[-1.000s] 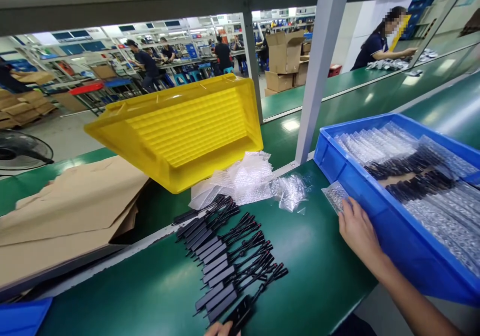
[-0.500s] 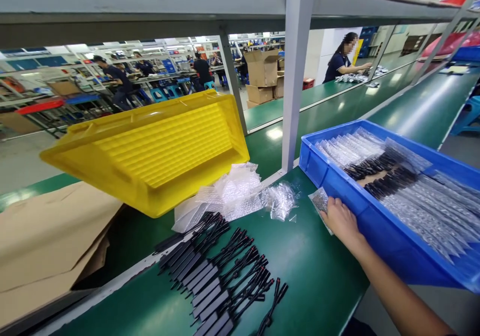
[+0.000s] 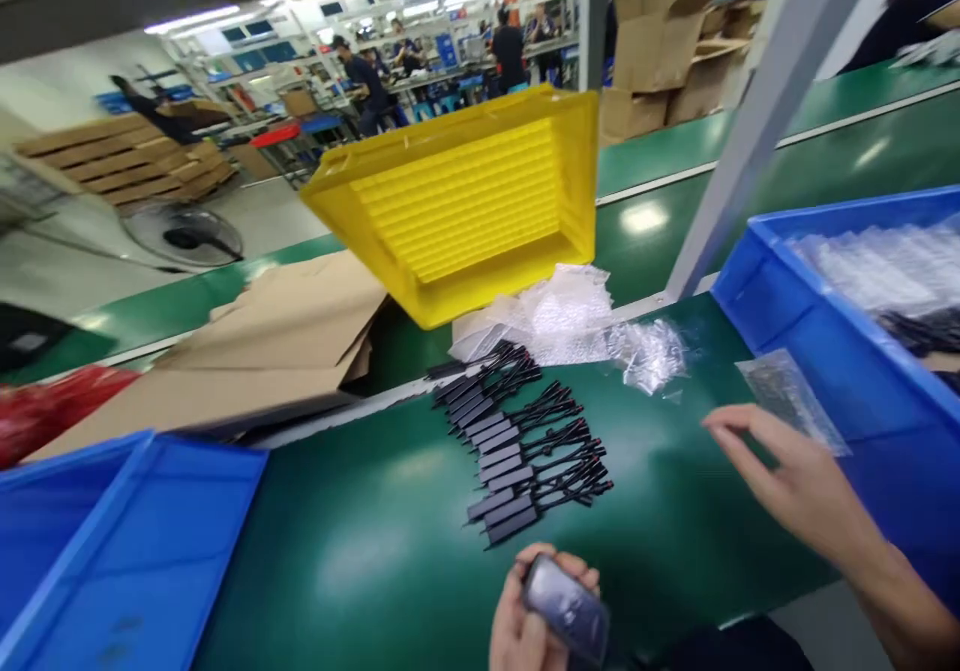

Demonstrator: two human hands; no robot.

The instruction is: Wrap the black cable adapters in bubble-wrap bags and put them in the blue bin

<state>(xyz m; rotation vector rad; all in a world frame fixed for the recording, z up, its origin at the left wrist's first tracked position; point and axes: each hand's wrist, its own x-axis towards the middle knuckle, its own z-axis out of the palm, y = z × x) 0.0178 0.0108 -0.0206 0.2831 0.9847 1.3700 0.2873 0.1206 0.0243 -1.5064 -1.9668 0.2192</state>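
Note:
My left hand (image 3: 529, 621) is closed around a dark, glossy, flat device with rounded corners (image 3: 568, 606), low in the middle of the view; blur hides what kind it is. To the right, my right hand (image 3: 799, 476) is loosely open and empty, thumb and forefinger slightly apart. Just beyond it, a clear bubble-wrap bag (image 3: 795, 396) lies on the green worktop (image 3: 360, 541), by the side of a blue bin (image 3: 847, 381). A slanting row of black box-shaped parts with short cables (image 3: 502, 461) lies ahead of my left hand.
A tilted yellow bin (image 3: 442, 296) stands behind the parts. Clear bubble-wrap sheets (image 3: 551, 311) and crumpled clear plastic (image 3: 651, 356) lie before it. Flattened cardboard (image 3: 277, 321) and another blue bin (image 3: 217, 501) are on the left. A grey post (image 3: 739, 161) rises at the back right.
My right hand has let go of the bubble-wrap bag and drawn away from it. My left hand has come into view with the dark device. The view has turned left.

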